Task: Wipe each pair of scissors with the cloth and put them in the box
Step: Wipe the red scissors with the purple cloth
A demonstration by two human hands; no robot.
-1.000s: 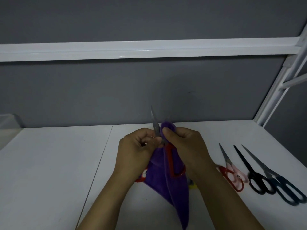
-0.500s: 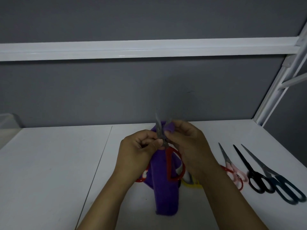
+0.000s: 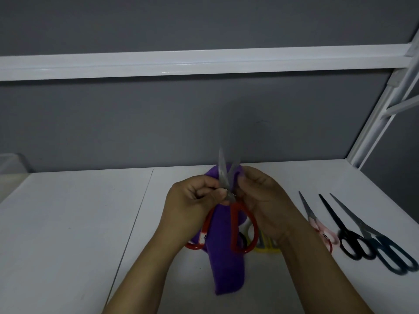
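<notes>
**Wiping the red scissors, first pair in hand**

I am watching both hands working above the tabletop (image 3: 68,223), close together. The left hand (image 3: 192,200) is pinching the red scissors (image 3: 234,223) at the pivot, holding them upright with the blades pointing up and slightly parted. The right hand (image 3: 260,200) is gripping the cloth (image 3: 223,268) against the blades from the right. The rest of the cloth is hanging down behind the handles, and its lower end seems to be resting on the tabletop.

I am reading this as the wiping step on this pair, not yet the boxing step. Next, I judge the cloth needs drawing along both blades. Then the blades need closing before the pair goes into the box.

To the right, three more pairs are lying side by side: pink (image 3: 317,225), black (image 3: 344,234) and blue (image 3: 385,252). Yellow handles (image 3: 267,249) are showing under the right wrist. A pale container (image 3: 11,164) is sitting at the far left edge. It may be the box, though I cannot tell for sure.
</notes>
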